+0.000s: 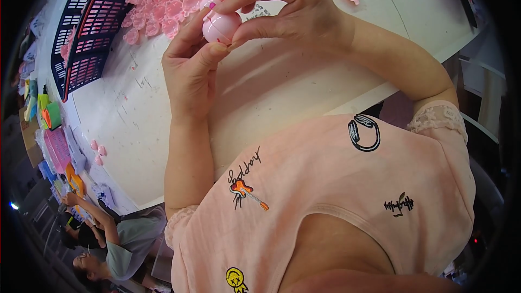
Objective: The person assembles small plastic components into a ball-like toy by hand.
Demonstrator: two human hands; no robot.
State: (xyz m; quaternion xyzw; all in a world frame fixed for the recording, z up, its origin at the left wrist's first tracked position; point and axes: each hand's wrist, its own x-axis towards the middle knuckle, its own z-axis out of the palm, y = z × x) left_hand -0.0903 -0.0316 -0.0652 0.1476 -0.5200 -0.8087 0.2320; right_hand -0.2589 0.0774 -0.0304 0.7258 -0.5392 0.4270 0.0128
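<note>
Both hands are up close over the white tabletop, working on a small round pink plastic ball. Left hand cups it from below, thumb and fingers pinching its left side. Right hand comes in from the right, fingers curled over the top, pinching it too. Farther back sits a heap of pink plastic shell pieces, with a dark plastic basket at far left.

Pretty bright, even light overall, soft shadows from the arms falling on the white worktop toward 6 o'clock, heavy fisheye bending plus a black vignette all round the rim, and things get mushy out around 8 o'clock.
</note>
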